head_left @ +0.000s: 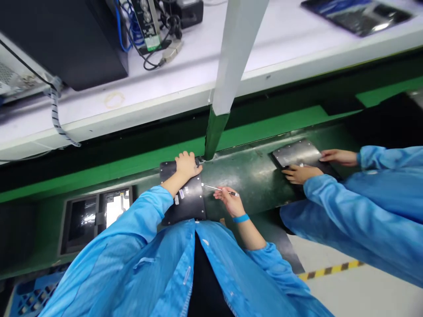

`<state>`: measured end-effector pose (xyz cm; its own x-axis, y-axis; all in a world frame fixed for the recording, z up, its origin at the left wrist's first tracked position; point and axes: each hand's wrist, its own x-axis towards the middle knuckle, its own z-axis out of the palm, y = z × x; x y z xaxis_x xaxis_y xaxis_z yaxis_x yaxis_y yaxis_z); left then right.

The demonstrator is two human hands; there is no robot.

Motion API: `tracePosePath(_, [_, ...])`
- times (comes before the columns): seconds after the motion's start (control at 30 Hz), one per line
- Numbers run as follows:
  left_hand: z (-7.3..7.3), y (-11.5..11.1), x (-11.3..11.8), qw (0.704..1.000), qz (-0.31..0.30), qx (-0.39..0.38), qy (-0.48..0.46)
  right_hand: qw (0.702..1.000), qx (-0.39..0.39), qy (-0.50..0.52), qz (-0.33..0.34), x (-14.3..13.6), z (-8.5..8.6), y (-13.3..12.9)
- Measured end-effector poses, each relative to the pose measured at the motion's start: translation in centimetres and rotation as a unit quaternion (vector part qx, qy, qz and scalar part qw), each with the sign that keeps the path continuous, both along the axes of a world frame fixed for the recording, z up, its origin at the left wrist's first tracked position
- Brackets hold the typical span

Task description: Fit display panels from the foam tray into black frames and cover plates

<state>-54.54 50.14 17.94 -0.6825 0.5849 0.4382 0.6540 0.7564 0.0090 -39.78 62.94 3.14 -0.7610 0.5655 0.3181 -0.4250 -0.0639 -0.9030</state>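
Note:
A flat black panel (190, 207) with small screws along its edges and a few pale labels lies on the green bench, close against my body. Across its far part rests my left hand (187, 166), fingers bent over the far edge and thumb towards the right corner. My right hand (229, 200), with a blue band at the wrist, pinches a thin screwdriver (213, 188). The shaft points left, and its tip is at the panel's right edge, by a screw; whether it sits in the screw head I cannot tell.
At right, a co-worker's hands (300, 173) hold a similar dark panel (294, 152). A post (216, 132) rises behind the bench (244, 176) to a white shelf (185, 99) with cables and a dark box. At left lies a framed tray (99, 215); below it is a blue basket (33, 295).

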Motion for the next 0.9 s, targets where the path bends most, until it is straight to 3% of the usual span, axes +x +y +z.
tracePosePath(0.3, [1.6,-1.5,0.5,1.0,-0.019,-0.005,-0.018,0.966,0.242,-0.011,-0.093,-0.3,4.4,-3.9])
tracePosePath(0.43, [4.2,-3.0,1.9,0.997,-0.053,0.039,0.025,0.968,0.239,-0.031,-0.067,-0.1,5.5,-5.0])
tracePosePath(0.5, [6.1,-4.0,3.3,0.994,-0.078,0.058,0.038,0.975,0.217,-0.036,-0.04,0.8,5.5,-6.0])
tracePosePath(0.6, [8.5,-6.2,6.3,0.981,-0.122,0.134,0.061,0.966,0.257,0.0,-0.022,3.0,5.5,-8.5])
tracePosePath(0.67, [9.5,-8.2,8.5,0.951,-0.175,0.246,0.063,0.949,0.314,0.012,-0.037,5.3,5.6,-10.1])
tracePosePath(0.77, [9.8,-11.3,11.1,0.839,-0.276,0.461,0.086,0.899,0.405,-0.024,-0.166,9.4,6.2,-10.6])
tracePosePath(0.83, [8.7,-12.7,11.0,0.771,-0.292,0.552,0.126,0.844,0.45,-0.041,-0.291,11.6,6.8,-9.2])
tracePosePath(0.9, [5.5,-13.8,9.2,0.768,-0.276,0.56,0.141,0.802,0.469,-0.056,-0.366,12.6,7.0,-6.8])
